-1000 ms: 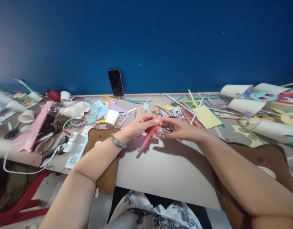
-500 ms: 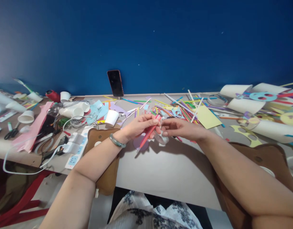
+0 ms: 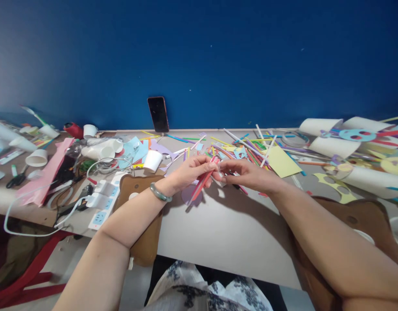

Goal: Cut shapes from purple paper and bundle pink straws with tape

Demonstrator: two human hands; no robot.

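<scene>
In the middle of the head view, my left hand [image 3: 196,171] is closed round a bundle of red strips [image 3: 199,188], which slants down to the left. My right hand [image 3: 239,173] meets it from the right, fingertips pinched at the bundle's upper end on a bit of clear material [image 3: 220,180]. That clear piece is small and mostly covered by the fingers. Below the strips a round purple paper piece [image 3: 187,196] lies on the grey table [image 3: 218,242].
Colored sticks [image 3: 250,149] and a yellow sheet [image 3: 283,162] lie behind the hands. A phone [image 3: 158,114] leans on the blue wall. A paper cup [image 3: 152,161] and a power strip [image 3: 103,211] are left, paper rolls [image 3: 364,179] right.
The clear material that hung below my right fingers has drawn up and is now mostly hidden by them. The red strips have turned slightly in my left hand.
</scene>
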